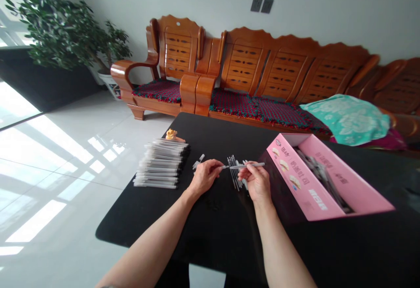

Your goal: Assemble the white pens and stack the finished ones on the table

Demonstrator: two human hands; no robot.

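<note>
Both my hands hold one grey-white pen [251, 164] level above a black table [203, 231]. My right hand [257, 182] pinches the pen barrel. My left hand [205, 175] pinches the pen's left end, fingers closed on it. Just under and behind the pen lies a small bunch of thin refills [235, 172] on the table. A neat stack of finished pens [161, 164] lies to the left of my left hand, with a loose pen cap [198, 161] between them.
An open pink cardboard box [306, 189] with dark pen parts inside stands right of my right hand. A small tan figurine [171, 135] sits behind the stack. Wooden sofas [249, 67], a teal cloth [349, 119] and a potted plant [62, 30] are beyond the table.
</note>
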